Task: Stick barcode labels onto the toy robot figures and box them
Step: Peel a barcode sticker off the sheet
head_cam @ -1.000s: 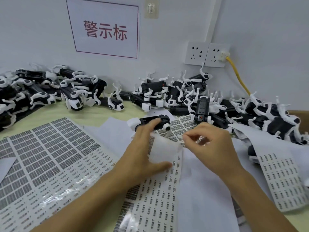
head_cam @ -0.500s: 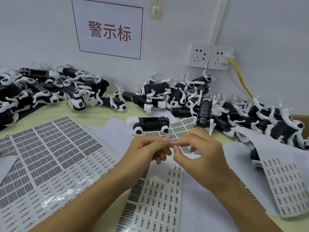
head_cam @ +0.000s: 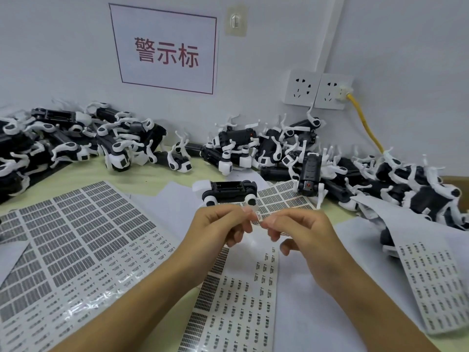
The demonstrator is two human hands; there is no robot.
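Barcode label [head_cam: 259, 216] between both hands' fingers [head_cam: 247, 216]

Both my forearms reach in from the bottom edge and meet at the middle. My left hand [head_cam: 218, 226] has its fingers curled, thumb and forefinger pinched together. My right hand [head_cam: 302, 231] faces it, fingertips almost touching the left's, its lower fingers loosely curled beneath.

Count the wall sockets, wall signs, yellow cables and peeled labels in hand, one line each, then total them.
Wall sockets: 2
Wall signs: 1
Yellow cables: 1
Peeled labels, held between the left hand and the right hand: 1
Total: 5
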